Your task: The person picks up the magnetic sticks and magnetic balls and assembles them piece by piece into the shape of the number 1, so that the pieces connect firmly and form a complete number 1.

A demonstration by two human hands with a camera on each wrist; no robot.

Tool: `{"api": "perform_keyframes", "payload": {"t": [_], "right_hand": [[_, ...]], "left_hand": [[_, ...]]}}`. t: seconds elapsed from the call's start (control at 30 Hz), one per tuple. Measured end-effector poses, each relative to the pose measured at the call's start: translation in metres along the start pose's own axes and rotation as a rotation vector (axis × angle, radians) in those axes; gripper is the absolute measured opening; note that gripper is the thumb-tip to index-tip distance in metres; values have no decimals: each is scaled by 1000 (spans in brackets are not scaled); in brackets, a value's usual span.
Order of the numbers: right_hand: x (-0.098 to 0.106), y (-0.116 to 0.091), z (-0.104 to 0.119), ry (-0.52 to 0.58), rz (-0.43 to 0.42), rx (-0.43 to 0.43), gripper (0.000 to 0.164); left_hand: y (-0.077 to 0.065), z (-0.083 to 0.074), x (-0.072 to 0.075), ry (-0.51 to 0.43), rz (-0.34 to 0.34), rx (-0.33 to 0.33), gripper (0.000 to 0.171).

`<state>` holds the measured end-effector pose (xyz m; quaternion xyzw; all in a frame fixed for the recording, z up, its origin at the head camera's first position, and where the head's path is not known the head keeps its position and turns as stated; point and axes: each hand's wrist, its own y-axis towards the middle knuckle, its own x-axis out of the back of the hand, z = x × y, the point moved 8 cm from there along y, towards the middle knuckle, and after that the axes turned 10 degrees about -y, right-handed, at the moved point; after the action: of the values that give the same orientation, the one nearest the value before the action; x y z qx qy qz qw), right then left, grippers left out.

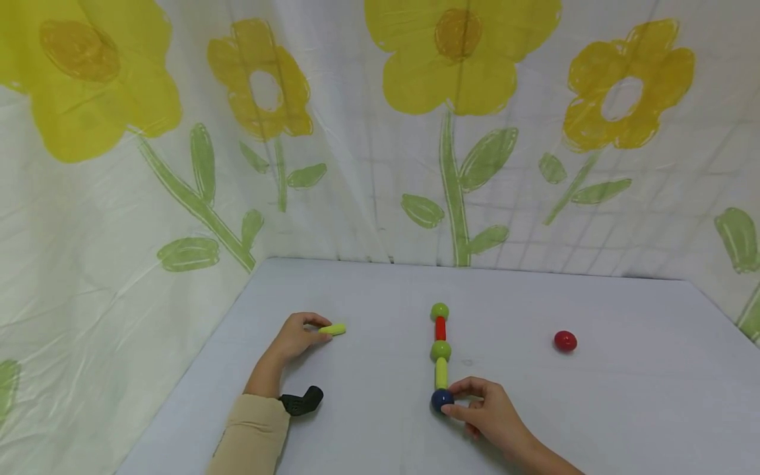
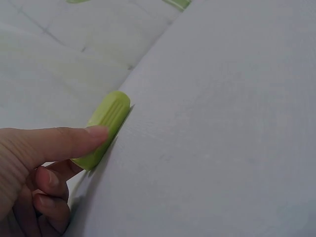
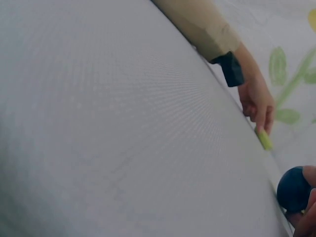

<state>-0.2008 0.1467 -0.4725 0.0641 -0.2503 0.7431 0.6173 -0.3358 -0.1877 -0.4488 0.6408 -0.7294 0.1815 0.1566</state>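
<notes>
My left hand [image 1: 299, 334] pinches a short yellow-green rod [image 1: 334, 329] between thumb and fingers at the table's left side. Grooves along the rod [image 2: 114, 111] show in the left wrist view. With thumb and fingertips my right hand [image 1: 489, 412] holds a dark blue ball [image 1: 442, 400] at the near end of a line of toy pieces. Beyond that ball lie a yellow-green rod [image 1: 441, 373], a green ball [image 1: 441, 350], a red rod [image 1: 441, 328] and another green ball [image 1: 439, 311]. In the right wrist view the blue ball [image 3: 292, 190] is partly covered by fingers.
A red ball [image 1: 565, 341] lies by itself to the right on the white table [image 1: 368, 409]. A black wrist device [image 1: 303, 400] sticks out from the left sleeve. Behind the table's far edge hangs a white curtain [image 1: 350, 178] with painted yellow flowers.
</notes>
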Motion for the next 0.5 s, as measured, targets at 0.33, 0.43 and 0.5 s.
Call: {"api": "perform_keyframes", "payload": {"t": [0.33,0.43,0.5], "right_hand": [[0,2,-2,-2,-2,-4,50],[-1,2,-2,-2,3,0,50],[-1,2,-1,1,7,5,50]], "left_hand": [[1,-1,-1,53,-8,-25,23],[1,-1,-1,62,-6,-23,24],[1,-1,0,64,-6,-16,24]]}}
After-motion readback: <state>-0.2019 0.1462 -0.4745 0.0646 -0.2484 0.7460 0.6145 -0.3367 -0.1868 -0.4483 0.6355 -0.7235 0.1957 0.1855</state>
